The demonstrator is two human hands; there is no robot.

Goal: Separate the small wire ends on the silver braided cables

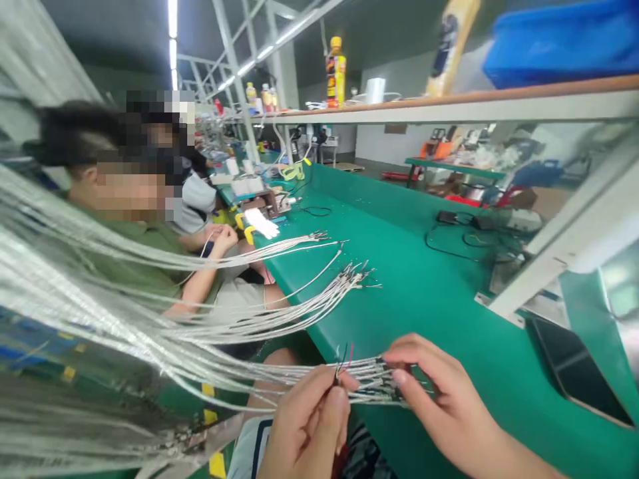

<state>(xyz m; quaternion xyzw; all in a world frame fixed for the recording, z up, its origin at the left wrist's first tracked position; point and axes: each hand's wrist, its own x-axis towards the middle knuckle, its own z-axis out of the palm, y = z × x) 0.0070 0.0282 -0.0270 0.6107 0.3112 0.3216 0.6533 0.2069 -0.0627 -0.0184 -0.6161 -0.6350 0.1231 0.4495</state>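
My left hand (317, 416) is closed at the bottom centre, pinching a cable end from which thin dark, red and pale wires stick up. Just right of it, my right hand (444, 392) has its thumb and forefinger apart at the stripped ends of a bundle of white cables (367, 382); whether it touches one is unclear. This bundle comes from the left and lies over the edge of the green table. Farther back, a second cable bundle (319, 303) and a third one (279, 247) rest with their dark wire ends on the table.
A seated person (200, 286) works at the left. The green table (424, 293) runs away from me. A dark phone (579, 369) lies at the right, by a metal post (559, 246). Above, a shelf (449, 103) holds a yellow bottle (335, 73) and a blue bin (559, 43).
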